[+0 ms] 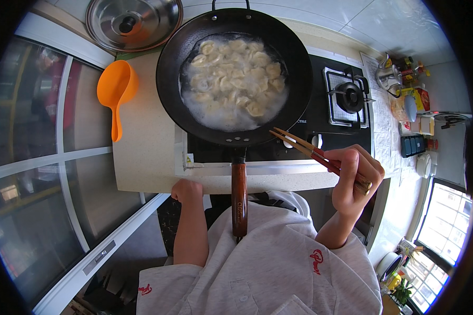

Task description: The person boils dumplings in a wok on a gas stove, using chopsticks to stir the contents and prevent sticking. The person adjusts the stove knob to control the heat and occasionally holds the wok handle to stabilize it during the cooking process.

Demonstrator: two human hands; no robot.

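Observation:
My right hand (pixel 352 176) grips a pair of wooden chopsticks (pixel 305 146) with red grips. Their tips hang just past the near right rim of a black wok (pixel 169 86). Many pale dumplings (pixel 231 79) float in cloudy, foaming water inside it. The wok's brown wooden handle (pixel 239 194) points toward my body, with neither hand on it. My left hand (pixel 187 190) is closed in a fist against the front edge of the countertop (pixel 142 168), left of the handle, and I see nothing in it.
An orange ladle-shaped scoop (pixel 116 92) lies left of the wok. A steel lid (pixel 134 23) leans behind it. On the right of the black stove (pixel 320 113) is an unused burner (pixel 349 97). A kettle (pixel 388 76) and packages line the right side. Sliding glass doors (pixel 31 105) stand at left.

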